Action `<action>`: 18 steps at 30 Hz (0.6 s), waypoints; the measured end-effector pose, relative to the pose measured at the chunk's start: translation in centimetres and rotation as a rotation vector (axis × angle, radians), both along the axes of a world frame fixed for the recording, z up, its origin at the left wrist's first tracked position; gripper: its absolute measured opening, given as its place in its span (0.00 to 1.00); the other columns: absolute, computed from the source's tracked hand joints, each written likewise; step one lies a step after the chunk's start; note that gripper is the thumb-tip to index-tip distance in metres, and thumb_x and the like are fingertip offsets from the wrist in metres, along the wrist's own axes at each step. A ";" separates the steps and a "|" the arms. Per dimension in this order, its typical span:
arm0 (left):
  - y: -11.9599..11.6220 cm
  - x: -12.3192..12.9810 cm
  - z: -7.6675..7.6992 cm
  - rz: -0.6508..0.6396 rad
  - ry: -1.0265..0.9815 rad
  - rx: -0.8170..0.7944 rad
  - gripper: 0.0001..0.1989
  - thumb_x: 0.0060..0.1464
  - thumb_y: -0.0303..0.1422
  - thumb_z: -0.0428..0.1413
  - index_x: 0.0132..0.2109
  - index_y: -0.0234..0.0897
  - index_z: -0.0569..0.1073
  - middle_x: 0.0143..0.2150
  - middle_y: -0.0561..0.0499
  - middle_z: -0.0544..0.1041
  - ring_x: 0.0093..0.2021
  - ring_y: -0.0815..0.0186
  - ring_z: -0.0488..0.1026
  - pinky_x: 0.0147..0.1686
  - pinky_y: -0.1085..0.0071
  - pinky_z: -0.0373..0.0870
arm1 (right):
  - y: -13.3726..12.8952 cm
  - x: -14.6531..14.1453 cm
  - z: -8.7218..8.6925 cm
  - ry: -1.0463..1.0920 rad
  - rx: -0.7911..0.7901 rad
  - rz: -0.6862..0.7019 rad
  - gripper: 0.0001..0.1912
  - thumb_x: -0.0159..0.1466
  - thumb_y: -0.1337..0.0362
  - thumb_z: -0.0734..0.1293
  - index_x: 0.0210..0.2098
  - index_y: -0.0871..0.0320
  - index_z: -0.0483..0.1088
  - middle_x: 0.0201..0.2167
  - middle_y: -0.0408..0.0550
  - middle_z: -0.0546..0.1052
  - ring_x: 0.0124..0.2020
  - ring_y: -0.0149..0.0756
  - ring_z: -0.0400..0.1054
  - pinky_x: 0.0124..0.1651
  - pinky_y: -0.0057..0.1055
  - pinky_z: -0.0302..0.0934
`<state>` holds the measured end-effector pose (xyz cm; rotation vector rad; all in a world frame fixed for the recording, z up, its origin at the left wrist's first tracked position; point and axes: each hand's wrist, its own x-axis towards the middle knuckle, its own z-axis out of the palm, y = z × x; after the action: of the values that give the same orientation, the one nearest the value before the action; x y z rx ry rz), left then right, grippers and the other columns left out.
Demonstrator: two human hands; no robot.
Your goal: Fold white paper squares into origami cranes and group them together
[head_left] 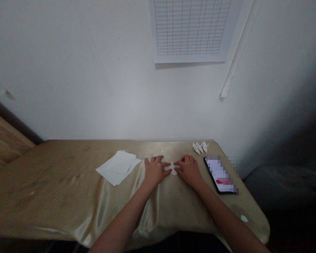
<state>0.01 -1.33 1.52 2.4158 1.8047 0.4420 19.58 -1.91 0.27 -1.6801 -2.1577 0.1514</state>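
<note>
A small folded white paper (173, 171) lies on the gold-coloured tablecloth between my two hands. My left hand (156, 170) has its thumb and index finger on the paper's left side, the other fingers spread. From the right, my right hand (190, 169) touches the paper with thumb and index finger, its other fingers bent. Left of my left hand lies a stack of white paper sheets (117, 168). Several small folded paper figures (200, 147) stand beyond my right hand, near the table's back edge.
A phone (221, 175) with a lit, partly blurred screen lies right of my right hand. A small pale scrap (244, 218) is near the table's right edge. Behind the table (55, 182) rises a white wall with a gridded sheet (191, 30).
</note>
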 end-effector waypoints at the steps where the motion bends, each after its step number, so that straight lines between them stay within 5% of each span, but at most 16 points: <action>1: -0.1 0.0 0.0 0.004 0.004 0.006 0.15 0.56 0.49 0.61 0.50 0.61 0.80 0.64 0.50 0.71 0.64 0.47 0.64 0.65 0.30 0.43 | 0.0 0.0 0.1 -0.007 0.000 -0.005 0.12 0.65 0.55 0.70 0.48 0.44 0.79 0.48 0.52 0.72 0.55 0.48 0.62 0.62 0.46 0.51; 13: 0.1 0.1 -0.1 0.029 0.001 -0.005 0.16 0.55 0.49 0.62 0.50 0.61 0.81 0.64 0.50 0.71 0.65 0.44 0.63 0.65 0.29 0.42 | 0.0 1.1 0.9 -0.071 0.048 -0.042 0.09 0.62 0.54 0.73 0.33 0.52 0.80 0.45 0.52 0.73 0.53 0.49 0.63 0.60 0.47 0.53; 18: 0.3 0.0 -0.8 0.030 -0.049 -0.009 0.15 0.55 0.49 0.62 0.49 0.61 0.81 0.64 0.50 0.71 0.64 0.46 0.63 0.64 0.28 0.41 | 0.0 1.8 0.4 -0.130 0.123 0.088 0.09 0.62 0.53 0.72 0.33 0.52 0.79 0.44 0.50 0.73 0.54 0.48 0.62 0.64 0.50 0.47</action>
<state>-0.01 -1.06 0.76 2.3537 1.8213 0.4897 21.40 -1.95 0.68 -1.5663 -2.2866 -0.0660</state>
